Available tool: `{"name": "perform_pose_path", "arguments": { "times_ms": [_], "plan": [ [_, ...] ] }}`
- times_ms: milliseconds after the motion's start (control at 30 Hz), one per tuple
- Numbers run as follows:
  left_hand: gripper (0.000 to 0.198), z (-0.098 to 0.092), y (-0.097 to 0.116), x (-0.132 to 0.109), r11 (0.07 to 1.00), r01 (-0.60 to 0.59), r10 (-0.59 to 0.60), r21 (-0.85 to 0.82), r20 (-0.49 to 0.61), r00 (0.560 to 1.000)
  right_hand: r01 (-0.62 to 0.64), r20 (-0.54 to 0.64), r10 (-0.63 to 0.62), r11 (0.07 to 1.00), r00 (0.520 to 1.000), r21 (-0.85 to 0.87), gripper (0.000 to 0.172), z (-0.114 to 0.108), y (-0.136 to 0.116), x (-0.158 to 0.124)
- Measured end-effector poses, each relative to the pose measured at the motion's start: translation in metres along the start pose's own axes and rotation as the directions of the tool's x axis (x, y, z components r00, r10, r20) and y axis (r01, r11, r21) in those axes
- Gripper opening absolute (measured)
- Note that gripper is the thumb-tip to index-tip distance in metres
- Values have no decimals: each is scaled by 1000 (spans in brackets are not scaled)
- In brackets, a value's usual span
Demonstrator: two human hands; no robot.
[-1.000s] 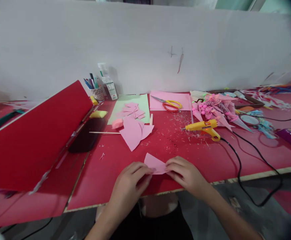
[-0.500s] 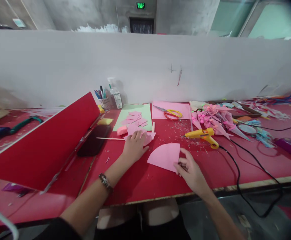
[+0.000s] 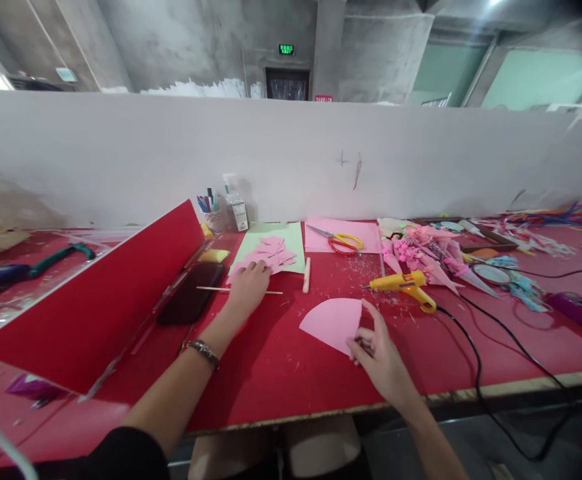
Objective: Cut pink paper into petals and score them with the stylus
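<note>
My right hand (image 3: 378,350) pinches the right edge of a fan-shaped piece of pink paper (image 3: 329,323), tilted just above the red tabletop. My left hand (image 3: 251,287) reaches forward with its fingers curled down at the near edge of a pile of pink paper pieces (image 3: 278,250) on a green sheet (image 3: 293,232). What lies beneath those fingers is hidden. A thin wooden stick (image 3: 211,289) passes under the left hand. To the right of that hand lies a short pale rod (image 3: 307,275).
Scissors (image 3: 341,240) rest on pink sheets (image 3: 368,232). A yellow glue gun (image 3: 398,281) with a black cable lies right, before a heap of pink paper cones (image 3: 425,250). A red board (image 3: 121,287) leans at left beside a dark phone-like slab (image 3: 191,293).
My left hand has moved left and back, and the pink pieces under it have left the spot by the pale rod. The pink block is now hidden. My right hand keeps its paper.
</note>
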State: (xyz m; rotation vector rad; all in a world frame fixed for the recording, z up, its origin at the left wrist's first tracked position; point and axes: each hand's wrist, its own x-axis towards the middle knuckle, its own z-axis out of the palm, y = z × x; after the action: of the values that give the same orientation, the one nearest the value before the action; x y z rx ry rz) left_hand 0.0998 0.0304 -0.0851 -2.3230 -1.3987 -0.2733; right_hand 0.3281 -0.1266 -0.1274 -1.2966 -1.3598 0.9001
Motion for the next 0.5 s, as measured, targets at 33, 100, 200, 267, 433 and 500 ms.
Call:
{"name": "perform_pose_path", "arguments": {
  "times_ms": [33, 100, 200, 267, 433, 500],
  "plan": [
    [25, -2, -7, -1, 1000, 11, -11, 7, -12, 1000, -2, 4, 2, 1000, 1000, 3, 68, 0, -1, 0],
    [28, -6, -20, -2, 999, 36, -35, 16, -39, 999, -6, 13, 6, 1000, 1000, -6, 68, 1, -2, -1],
    [32, -11, -36, -3, 996, 90, -88, 19, -85, 992, 1, 37, 2, 998, 999, -63, 66, 2, -4, -2],
    [36, -14, -43, -4, 991, 132, -129, 9, -126, 984, 15, 67, -6, 991, 998, -131, 62, 3, -5, -2],
    [43, -9, -42, -9, 984, 168, -176, -58, -195, 965, 68, 136, -31, 960, 990, -272, 52, 4, -9, 1],
    [41, 0, -37, -12, 988, 121, -135, -92, -167, 977, 78, 153, -28, 940, 988, -333, 42, 4, -12, 2]
  ]
}}
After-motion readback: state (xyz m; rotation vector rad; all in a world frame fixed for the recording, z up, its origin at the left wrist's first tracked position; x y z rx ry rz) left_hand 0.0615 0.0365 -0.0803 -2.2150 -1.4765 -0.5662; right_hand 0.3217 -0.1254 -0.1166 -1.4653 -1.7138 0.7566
